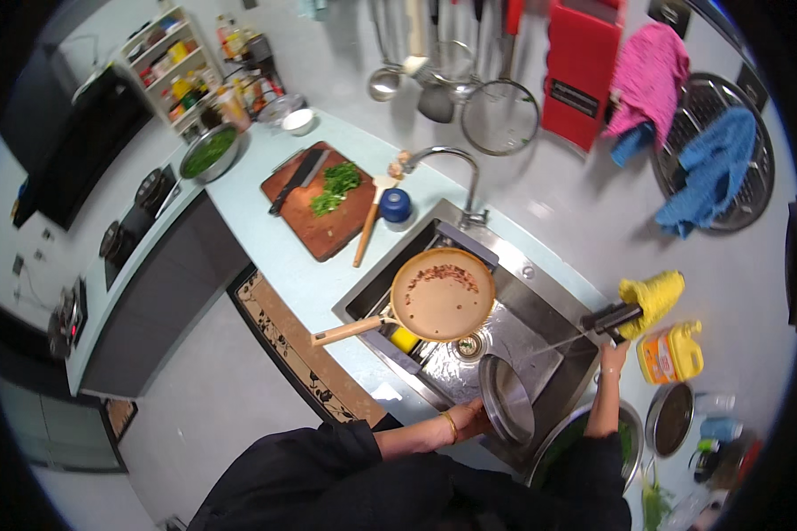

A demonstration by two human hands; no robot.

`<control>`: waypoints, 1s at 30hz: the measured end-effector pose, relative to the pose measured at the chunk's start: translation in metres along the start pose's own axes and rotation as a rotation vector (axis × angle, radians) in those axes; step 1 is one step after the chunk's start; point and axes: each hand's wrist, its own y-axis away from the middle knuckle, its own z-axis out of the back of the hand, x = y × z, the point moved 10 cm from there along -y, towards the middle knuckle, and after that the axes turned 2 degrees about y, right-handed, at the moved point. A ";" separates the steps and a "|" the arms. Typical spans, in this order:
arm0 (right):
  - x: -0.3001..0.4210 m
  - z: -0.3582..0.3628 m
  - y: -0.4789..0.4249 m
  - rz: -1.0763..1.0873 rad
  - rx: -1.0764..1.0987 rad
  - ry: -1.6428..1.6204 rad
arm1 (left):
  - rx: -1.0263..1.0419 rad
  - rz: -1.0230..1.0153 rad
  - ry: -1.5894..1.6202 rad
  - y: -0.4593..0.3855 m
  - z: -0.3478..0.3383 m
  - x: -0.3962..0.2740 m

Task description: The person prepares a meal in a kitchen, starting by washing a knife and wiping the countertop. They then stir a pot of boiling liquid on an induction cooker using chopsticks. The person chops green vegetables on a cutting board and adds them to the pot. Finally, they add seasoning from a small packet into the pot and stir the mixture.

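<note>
My left hand (468,419) grips the rim of a stainless steel bowl (515,405), tilted on its side over the near part of the sink (531,318). At the sink's right edge, my right hand (613,356) is up against a black tap (614,320), its fingers partly hidden. A thin stream of water (558,344) runs from the tap towards the basin. Across the sink's left side lies a frying pan (443,295) with brown food bits inside and a wooden handle pointing left. Beneath the pan, a yellow sponge (405,340) shows.
A yellow cloth (651,302) hangs over the black tap, near a yellow detergent jug (671,355). A large bowl of greens (631,425) stands under my right forearm. Left of the sink are a cutting board (325,232) with a cleaver (299,179), chopped greens (335,189) and a spatula (366,232).
</note>
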 end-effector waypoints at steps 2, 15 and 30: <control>-0.021 -0.009 0.002 -0.087 0.089 0.028 | 0.011 -0.040 0.052 -0.003 0.002 0.003; 0.114 0.030 0.192 0.392 0.231 0.206 | 0.158 -0.428 -0.401 0.069 -0.045 -0.110; 0.574 -0.190 0.496 1.108 0.515 -0.082 | -0.879 -1.345 -1.063 0.377 0.136 -0.369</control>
